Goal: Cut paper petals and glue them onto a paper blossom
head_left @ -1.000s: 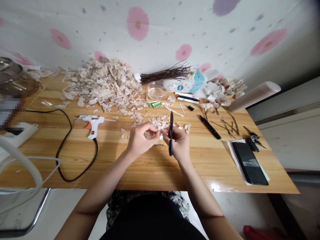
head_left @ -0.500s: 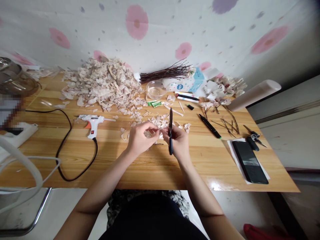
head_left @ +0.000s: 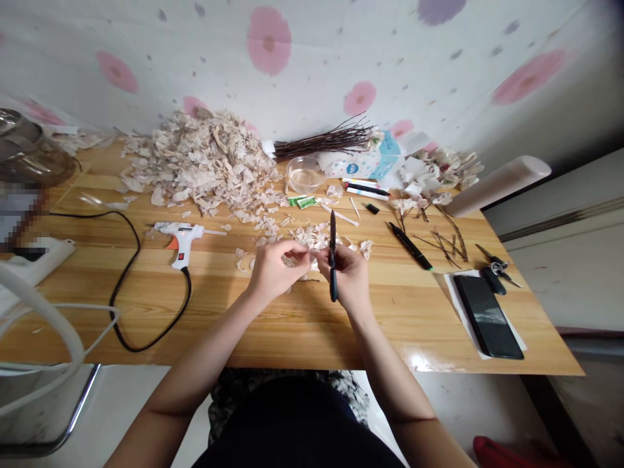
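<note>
Black scissors (head_left: 333,250) are held in my right hand (head_left: 353,281), blades pointing away from me and upward. The thumb and forefinger of that hand also come together beside the scissors. My left hand (head_left: 273,270) is closed in a pinch, its fingertips nearly meeting those of the right. Whatever sits between the fingertips is too small and hidden to name. Right behind and under both hands lies a scatter of pale, petal-like flakes (head_left: 316,235). A thin dark twig piece (head_left: 308,280) rests on the table just below the fingertips.
A big heap of dry pale flakes (head_left: 205,162) stands at the back left. The glue gun (head_left: 182,244) and its black cord lie left. Twigs (head_left: 326,140) and a clear bowl (head_left: 305,174) are behind. Rightward are a black marker (head_left: 410,247), keys (head_left: 497,268) and a phone (head_left: 487,316).
</note>
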`<state>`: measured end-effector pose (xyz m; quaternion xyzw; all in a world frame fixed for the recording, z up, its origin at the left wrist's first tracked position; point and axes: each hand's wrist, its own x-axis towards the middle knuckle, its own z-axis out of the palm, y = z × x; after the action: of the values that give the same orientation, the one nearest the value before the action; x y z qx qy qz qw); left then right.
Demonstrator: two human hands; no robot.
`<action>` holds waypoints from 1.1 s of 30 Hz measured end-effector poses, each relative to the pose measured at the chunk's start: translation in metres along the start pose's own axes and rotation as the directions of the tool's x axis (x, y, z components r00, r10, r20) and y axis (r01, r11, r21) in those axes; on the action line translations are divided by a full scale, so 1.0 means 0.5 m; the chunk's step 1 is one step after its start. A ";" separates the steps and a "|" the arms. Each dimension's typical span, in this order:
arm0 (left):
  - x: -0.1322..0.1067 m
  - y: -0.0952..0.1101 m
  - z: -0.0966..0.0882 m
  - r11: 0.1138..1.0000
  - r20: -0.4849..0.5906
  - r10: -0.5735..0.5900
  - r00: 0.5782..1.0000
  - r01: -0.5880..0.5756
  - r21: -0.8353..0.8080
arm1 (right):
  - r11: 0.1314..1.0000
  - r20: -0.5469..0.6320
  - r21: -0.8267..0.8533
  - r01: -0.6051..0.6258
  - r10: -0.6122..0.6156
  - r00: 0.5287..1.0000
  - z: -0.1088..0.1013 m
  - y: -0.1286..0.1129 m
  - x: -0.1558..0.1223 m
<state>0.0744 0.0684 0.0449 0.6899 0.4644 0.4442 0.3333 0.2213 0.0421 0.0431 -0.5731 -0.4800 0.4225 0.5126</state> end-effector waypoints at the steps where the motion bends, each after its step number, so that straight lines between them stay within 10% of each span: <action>1: 0.000 -0.001 0.000 1.000 0.000 -0.006 1.000 0.006 -0.006 | 1.000 0.002 0.003 0.000 0.000 1.000 0.000 0.000 0.000; 14: 0.003 0.004 0.000 0.977 -0.001 -0.128 0.992 0.126 -0.175 | 0.999 0.019 0.039 0.012 -0.012 1.000 -0.004 0.003 0.001; 33: 0.014 0.007 -0.015 0.704 -0.128 -0.380 0.916 0.197 -0.683 | 0.990 0.560 -0.037 0.139 -0.095 0.823 0.010 0.026 -0.052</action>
<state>0.0700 0.0740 0.0529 0.3820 0.4207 0.6064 0.5562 0.2132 0.0173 0.0294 -0.4139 -0.6582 0.5202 0.3535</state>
